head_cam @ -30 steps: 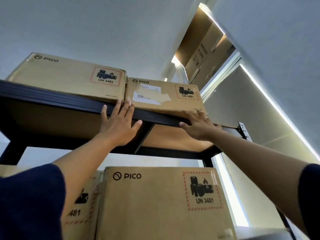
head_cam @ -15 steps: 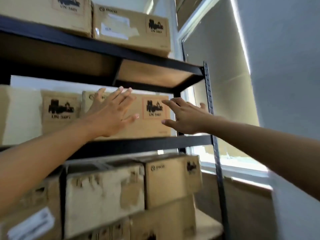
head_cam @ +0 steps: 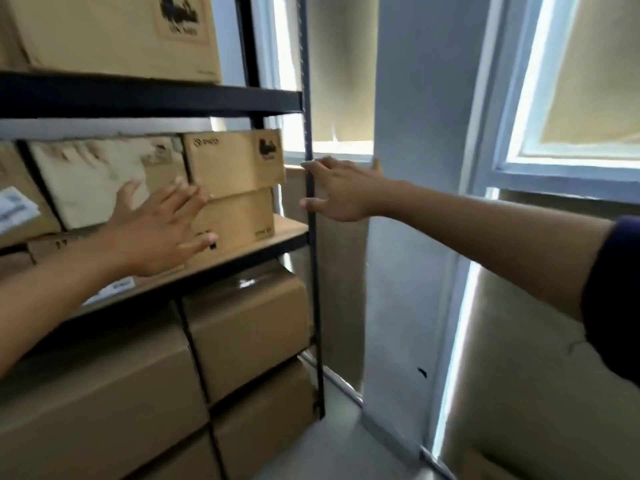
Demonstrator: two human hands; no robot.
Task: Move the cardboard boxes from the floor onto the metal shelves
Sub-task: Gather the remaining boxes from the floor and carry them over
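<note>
A black metal shelf unit [head_cam: 149,98] fills the left of the view, with brown cardboard boxes on every level. My left hand [head_cam: 162,230] hangs in the air with fingers spread, in front of two stacked boxes [head_cam: 235,161] on a middle shelf board [head_cam: 291,225]. Beside the unit's right upright post [head_cam: 313,271], my right hand [head_cam: 343,192] is also spread and holds nothing. A large box [head_cam: 110,32] sits on the shelf above. Bigger boxes [head_cam: 249,327] are stacked on the lowest levels.
A grey wall column [head_cam: 408,202] stands just right of the shelf unit. Windows with beige blinds [head_cam: 588,81] run along the right. A strip of grey floor [head_cam: 346,445] shows between the shelf post and the wall.
The view has swung down from the top shelf to the middle and lower levels. Both hands have come down off the top box and now hover lower, holding nothing.
</note>
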